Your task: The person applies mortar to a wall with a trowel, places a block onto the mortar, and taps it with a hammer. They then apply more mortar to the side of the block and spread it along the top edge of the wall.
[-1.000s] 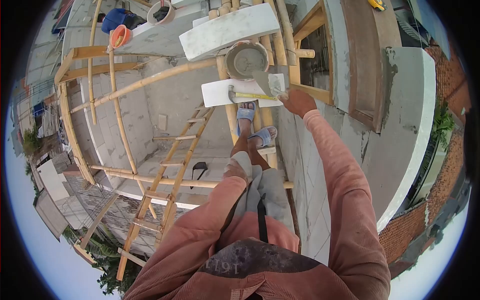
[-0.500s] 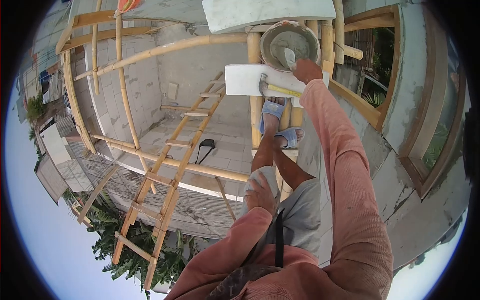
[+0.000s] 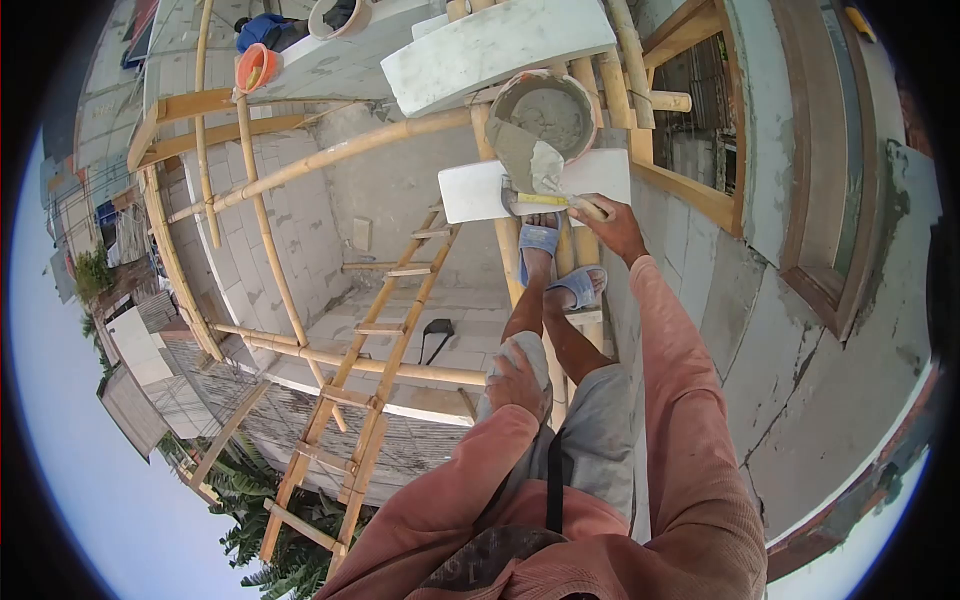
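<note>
My right hand [image 3: 612, 228] is stretched forward and closed on the handle of a trowel [image 3: 520, 155], whose blade carries a lump of grey mortar just in front of a round mortar bucket [image 3: 548, 108]. Under the blade, a hammer with a yellow handle [image 3: 540, 200] lies on a white block [image 3: 475, 192]. My left hand [image 3: 518, 382] rests on my left knee, fingers curled over the grey shorts and holding nothing. My feet in blue sandals [image 3: 540, 240] stand on bamboo scaffold poles.
A grey plastered wall [image 3: 800, 380] with a wooden window frame [image 3: 700, 195] rises at my right. A bamboo ladder [image 3: 385, 340] and bamboo scaffold poles [image 3: 330, 155] hang over a deep drop at the left. Another white block [image 3: 490, 50] lies beyond the bucket.
My right hand has drawn the trowel back out of the bucket, and mortar now sits on the blade. My left hand stays on the knee. My view has shifted slightly.
</note>
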`<state>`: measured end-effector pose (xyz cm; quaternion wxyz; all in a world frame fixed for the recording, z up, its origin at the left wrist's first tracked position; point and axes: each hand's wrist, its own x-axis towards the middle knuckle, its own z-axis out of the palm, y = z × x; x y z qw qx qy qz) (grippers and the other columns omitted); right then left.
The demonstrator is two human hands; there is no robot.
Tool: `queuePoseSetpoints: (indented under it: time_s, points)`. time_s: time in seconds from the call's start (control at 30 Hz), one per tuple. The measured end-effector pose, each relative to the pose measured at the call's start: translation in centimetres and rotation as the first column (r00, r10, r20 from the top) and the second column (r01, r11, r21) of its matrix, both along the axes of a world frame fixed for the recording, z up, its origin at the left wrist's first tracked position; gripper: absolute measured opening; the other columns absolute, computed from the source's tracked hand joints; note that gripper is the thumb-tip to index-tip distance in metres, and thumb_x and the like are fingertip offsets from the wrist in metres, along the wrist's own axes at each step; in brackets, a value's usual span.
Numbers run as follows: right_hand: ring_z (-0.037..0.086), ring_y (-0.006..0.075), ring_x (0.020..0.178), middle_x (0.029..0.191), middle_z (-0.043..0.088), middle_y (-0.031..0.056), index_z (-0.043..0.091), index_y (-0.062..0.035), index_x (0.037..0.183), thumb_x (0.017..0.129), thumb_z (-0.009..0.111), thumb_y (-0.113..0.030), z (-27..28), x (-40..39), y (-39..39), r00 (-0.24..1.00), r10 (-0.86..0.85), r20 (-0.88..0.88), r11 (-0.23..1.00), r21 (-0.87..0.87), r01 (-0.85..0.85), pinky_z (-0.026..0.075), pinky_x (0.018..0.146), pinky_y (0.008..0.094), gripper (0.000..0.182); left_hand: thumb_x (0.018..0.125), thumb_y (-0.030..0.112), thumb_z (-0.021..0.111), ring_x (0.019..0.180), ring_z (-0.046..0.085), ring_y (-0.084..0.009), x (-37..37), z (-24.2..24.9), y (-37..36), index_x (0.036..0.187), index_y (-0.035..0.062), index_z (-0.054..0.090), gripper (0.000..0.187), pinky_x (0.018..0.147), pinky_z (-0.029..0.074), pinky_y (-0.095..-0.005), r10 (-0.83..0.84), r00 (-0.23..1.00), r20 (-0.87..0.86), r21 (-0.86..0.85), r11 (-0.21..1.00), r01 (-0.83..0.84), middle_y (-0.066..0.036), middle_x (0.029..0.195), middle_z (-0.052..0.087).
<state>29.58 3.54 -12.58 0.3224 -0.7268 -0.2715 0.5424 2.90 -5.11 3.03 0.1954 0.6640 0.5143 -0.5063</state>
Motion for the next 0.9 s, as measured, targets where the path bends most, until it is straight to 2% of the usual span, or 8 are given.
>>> queuePoseSetpoints:
  time_s: [0.17,0.27,0.33,0.37,0.47,0.6,0.77,0.9]
  points:
    - [0.068,0.0240,0.100,0.112,0.073,0.0135,0.072,-0.0056,0.118,0.085,0.079,-0.039,15.5,-1.5,-7.3,0.988,-0.147,-0.055,0.953,0.258,0.157,0.052,0.090,0.0352,0.047,0.076,0.057,0.078,0.115,0.063,-0.0387,1.3,0.7,2.8,0.159,0.0074,0.010,0.118,0.094,0.054,-0.0454,0.021,0.997,0.072,-0.060,0.998,-0.017,-0.023,0.143,0.043]
    - [0.067,0.0231,0.092,0.105,0.072,0.0154,0.070,-0.0001,0.117,0.086,0.078,-0.033,28.1,-1.9,-14.5,0.970,-0.243,0.022,0.935,0.272,0.228,0.052,0.086,0.0349,0.046,0.078,0.059,0.074,0.127,0.054,-0.0418,1.8,0.3,4.9,0.159,0.0078,0.007,0.116,0.108,0.045,-0.0486,0.011,0.990,0.138,-0.124,0.992,0.006,-0.024,0.147,0.040]
    - [0.067,0.0233,0.089,0.103,0.072,0.0146,0.071,-0.0014,0.117,0.087,0.077,-0.038,35.2,-1.9,-20.1,0.933,-0.340,0.122,0.889,0.366,0.276,0.053,0.083,0.0347,0.048,0.076,0.068,0.068,0.140,0.041,-0.0418,-4.2,-11.1,6.5,0.158,0.0022,0.010,0.120,0.115,0.037,-0.0460,0.057,0.893,0.446,-0.210,0.977,0.042,-0.026,0.158,0.030]
    - [0.068,0.0237,0.092,0.105,0.073,0.0138,0.071,-0.0034,0.118,0.087,0.076,-0.040,39.2,-2.1,-23.4,0.898,-0.406,0.171,0.889,0.302,0.344,0.053,0.085,0.0351,0.048,0.078,0.069,0.066,0.147,0.030,-0.0392,-3.2,-9.8,9.6,0.157,-0.0013,0.017,0.116,0.117,0.035,-0.0437,0.065,0.839,0.541,-0.272,0.957,0.101,-0.028,0.157,0.032]
    - [0.069,0.0230,0.094,0.105,0.074,0.0109,0.073,-0.0085,0.119,0.090,0.072,-0.044,49.7,-3.7,-32.6,0.805,-0.499,0.319,0.863,0.102,0.495,0.054,0.083,0.0350,0.046,0.085,0.059,0.069,0.138,0.043,-0.0441,-6.6,-14.5,14.3,0.153,-0.0002,0.026,0.099,0.116,0.033,-0.0430,0.283,0.708,0.647,-0.284,0.951,-0.120,-0.032,0.145,0.047]
    - [0.065,0.0199,0.079,0.092,0.072,0.0085,0.073,-0.0077,0.119,0.092,0.070,-0.044,56.5,-8.7,-44.9,0.480,-0.634,0.607,0.678,0.137,0.723,0.052,0.076,0.0347,0.045,0.084,0.051,0.074,0.132,0.050,-0.0446,-6.5,-10.3,18.8,0.150,0.0100,0.031,0.089,0.108,0.042,-0.0476,0.232,0.863,0.448,-0.212,0.966,-0.150,-0.032,0.147,0.045]
    - [0.067,0.0233,0.080,0.092,0.070,0.0093,0.072,-0.0050,0.117,0.094,0.068,-0.042,59.6,-13.8,-54.0,0.191,-0.442,0.876,0.527,0.081,0.846,0.050,0.073,0.0344,0.044,0.084,0.044,0.076,0.127,0.053,-0.0430,-6.4,-9.3,20.1,0.153,0.0165,0.029,0.088,0.101,0.047,-0.0505,0.298,0.847,0.440,-0.173,0.954,-0.245,-0.030,0.146,0.046]
    - [0.068,0.0263,0.081,0.094,0.070,0.0072,0.072,-0.0089,0.118,0.094,0.067,-0.043,59.0,-13.6,-54.6,0.236,-0.178,0.955,0.510,-0.116,0.852,0.052,0.072,0.0357,0.042,0.085,0.041,0.076,0.124,0.056,-0.0419,-5.5,-10.0,20.1,0.153,0.0168,0.030,0.086,0.097,0.050,-0.0513,0.287,0.831,0.476,-0.184,0.957,-0.225,-0.029,0.145,0.047]
